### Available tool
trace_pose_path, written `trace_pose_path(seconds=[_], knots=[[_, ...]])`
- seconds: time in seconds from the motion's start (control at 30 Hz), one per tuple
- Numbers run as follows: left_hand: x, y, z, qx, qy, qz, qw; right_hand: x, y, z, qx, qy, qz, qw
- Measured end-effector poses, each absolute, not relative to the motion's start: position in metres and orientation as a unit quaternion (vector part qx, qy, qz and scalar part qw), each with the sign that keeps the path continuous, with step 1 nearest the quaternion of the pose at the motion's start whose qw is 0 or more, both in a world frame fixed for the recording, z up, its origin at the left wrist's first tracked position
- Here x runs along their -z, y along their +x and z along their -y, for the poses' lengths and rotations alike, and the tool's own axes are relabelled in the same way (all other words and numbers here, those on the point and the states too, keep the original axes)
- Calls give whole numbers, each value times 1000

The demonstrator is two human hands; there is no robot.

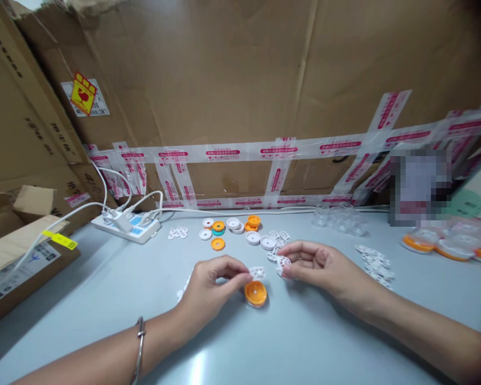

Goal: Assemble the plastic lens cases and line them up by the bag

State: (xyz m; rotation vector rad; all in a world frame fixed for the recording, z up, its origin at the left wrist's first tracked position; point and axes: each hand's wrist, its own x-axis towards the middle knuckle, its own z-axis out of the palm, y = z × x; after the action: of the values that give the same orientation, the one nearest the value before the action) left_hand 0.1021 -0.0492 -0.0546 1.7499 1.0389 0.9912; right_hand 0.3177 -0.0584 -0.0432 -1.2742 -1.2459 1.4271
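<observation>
My left hand (220, 280) pinches a small white perforated disc (257, 273) between thumb and forefinger. Just below that disc, an orange round cap (255, 293) lies hollow side up on the table, with a clear rim under it. My right hand (312, 259) is closed on another white disc with cut-out holes (282, 265), held tilted to the right of the cap. Behind the right fingertips lies a loose group of similar white perforated discs (279, 237), partly hidden by the hand. Small white pieces (180, 294) show partly behind my left wrist.
White round caps (253, 238) and orange rings (218, 244) lie farther back. A power strip (130, 225) with cables sits at back left, beside a cardboard box (28, 256). Clear cups (339, 218), flat white pieces (374, 264) and orange-based domes (419, 240) are on the right.
</observation>
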Motion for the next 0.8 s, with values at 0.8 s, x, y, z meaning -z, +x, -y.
trace_pose_path(seconds=[0.8], knots=[[35, 105, 59, -373, 596, -403, 586, 48, 289, 76, -597, -438, 523, 422]])
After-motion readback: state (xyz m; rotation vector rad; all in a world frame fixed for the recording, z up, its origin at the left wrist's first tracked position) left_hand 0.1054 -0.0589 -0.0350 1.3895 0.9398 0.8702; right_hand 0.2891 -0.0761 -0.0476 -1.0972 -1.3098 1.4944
